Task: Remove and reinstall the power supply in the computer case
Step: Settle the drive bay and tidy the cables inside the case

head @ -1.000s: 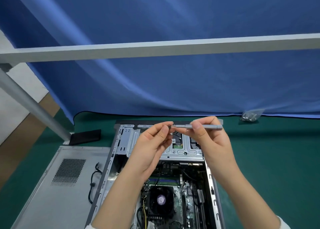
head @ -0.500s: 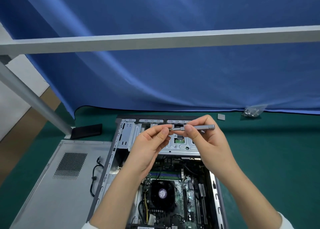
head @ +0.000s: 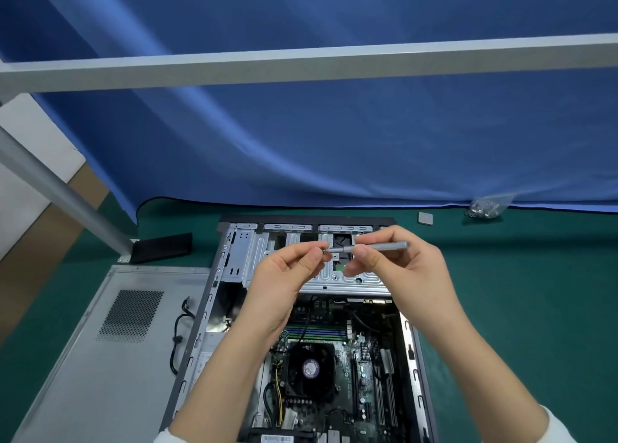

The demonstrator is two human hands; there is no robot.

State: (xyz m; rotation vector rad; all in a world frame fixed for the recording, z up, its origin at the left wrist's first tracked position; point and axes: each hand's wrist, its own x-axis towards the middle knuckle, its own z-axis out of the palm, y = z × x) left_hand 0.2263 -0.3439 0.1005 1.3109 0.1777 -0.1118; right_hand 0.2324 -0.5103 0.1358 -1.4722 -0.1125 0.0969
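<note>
Computer case (head: pixel 230 252) lies open on the green mat, motherboard and black CPU fan (head: pixel 309 369) exposed. Above its silver drive cage at 12 o'clock, the right hand (head: pixel 401 275) grips a slim grey screwdriver (head: pixel 371 247) while the left hand (head: pixel 284 275) pinches its tip. Its grey side panel (head: pixel 110 359) rests at 9 o'clock.

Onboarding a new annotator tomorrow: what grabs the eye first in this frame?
Centre frame, both hands meet above the open computer case: the right hand holds a slim grey screwdriver level, and the left hand pinches at its tip. Below them lies the motherboard with its round black CPU fan. The removed grey side panel lies left of the case, and a blue cloth backdrop fills the upper half.
</note>
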